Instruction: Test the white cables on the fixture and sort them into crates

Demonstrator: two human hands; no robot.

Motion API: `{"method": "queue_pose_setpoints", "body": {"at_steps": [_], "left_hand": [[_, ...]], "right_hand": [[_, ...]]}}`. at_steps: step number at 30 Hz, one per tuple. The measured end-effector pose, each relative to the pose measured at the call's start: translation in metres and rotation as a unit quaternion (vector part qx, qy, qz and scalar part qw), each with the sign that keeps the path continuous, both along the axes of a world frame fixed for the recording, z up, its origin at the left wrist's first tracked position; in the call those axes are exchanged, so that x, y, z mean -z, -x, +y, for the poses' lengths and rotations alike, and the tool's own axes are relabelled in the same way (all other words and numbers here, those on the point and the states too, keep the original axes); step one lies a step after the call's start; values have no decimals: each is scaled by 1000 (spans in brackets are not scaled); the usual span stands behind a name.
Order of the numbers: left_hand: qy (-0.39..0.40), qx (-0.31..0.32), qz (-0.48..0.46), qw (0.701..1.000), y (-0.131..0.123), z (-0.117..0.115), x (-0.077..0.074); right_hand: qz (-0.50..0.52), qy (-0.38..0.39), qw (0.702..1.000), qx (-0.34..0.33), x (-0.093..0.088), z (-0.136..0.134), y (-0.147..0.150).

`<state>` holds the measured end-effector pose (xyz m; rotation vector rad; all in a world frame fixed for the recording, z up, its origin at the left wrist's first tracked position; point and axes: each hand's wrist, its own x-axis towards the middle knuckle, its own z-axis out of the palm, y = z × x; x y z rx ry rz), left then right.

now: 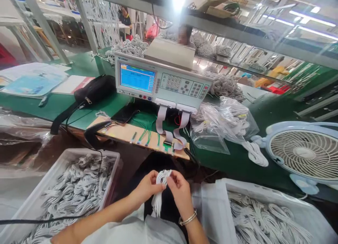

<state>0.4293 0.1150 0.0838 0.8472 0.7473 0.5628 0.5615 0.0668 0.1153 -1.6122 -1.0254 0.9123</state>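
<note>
Factory workbench, green tabletop (111,106). Nearest: left hand (146,189) and right hand (179,191) meet low centre over lap, each grip closed on white cable bundle (160,191), its tail hanging between wrists. White bin (52,177) of coiled cables at left, second bin (264,198) at right. Beyond: wooden test board (126,133), grey tester (161,82) with blue screen, bagged cables (227,122), fan (303,156) at far right.

Green workbench (264,117), metal shelf frame (237,34) overhead, bright ceiling strip lights (311,18), further benches (47,14) behind.
</note>
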Motion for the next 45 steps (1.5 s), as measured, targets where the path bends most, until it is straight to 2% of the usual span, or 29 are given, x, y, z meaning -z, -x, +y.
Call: {"method": "queue_pose_setpoints", "body": {"at_steps": [4, 9, 11, 13, 16, 18, 20, 23, 27, 32, 36, 38, 40, 45], "left_hand": [[-107, -21, 32, 994, 1, 5, -11], [-45, 2, 68, 997, 2, 11, -21], [-56, -10, 75, 996, -1, 14, -22], [-132, -53, 97, 985, -4, 18, -24], [-311, -110, 156, 931, -8, 23, -34], [-380, -95, 181, 902, -9, 26, -41], [-392, -69, 190, 897, -9, 30, -46], [-377, -53, 201, 902, -10, 36, -47], [-296, -8, 159, 942, -12, 48, -40], [-232, -23, 73, 970, -10, 56, -37], [-68, 22, 25, 997, -10, 55, -34], [34, 45, 2, 998, -11, 53, -33], [103, 46, -27, 993, -12, 53, -33], [123, -8, -69, 990, -17, 53, -35]], "right_hand": [[28, -18, 999, -23, 4, 5, 7], [56, -14, 998, 3, 10, 13, 5], [86, -18, 996, 14, 11, 18, 1], [126, -12, 992, 25, 10, 24, -4], [153, 1, 987, 38, 7, 33, -13], [146, 2, 989, 33, 4, 38, -18], [135, 5, 991, 16, 1, 41, -22], [118, 23, 993, -6, -4, 42, -24], [107, 38, 993, -5, -4, 42, -23], [130, 31, 991, -8, -1, 45, -22], [190, 20, 982, 4, 0, 45, -18], [222, 15, 975, 18, 0, 47, -15], [238, 8, 971, 32, 2, 48, -12], [226, -1, 974, 32, 1, 47, -10]]}}
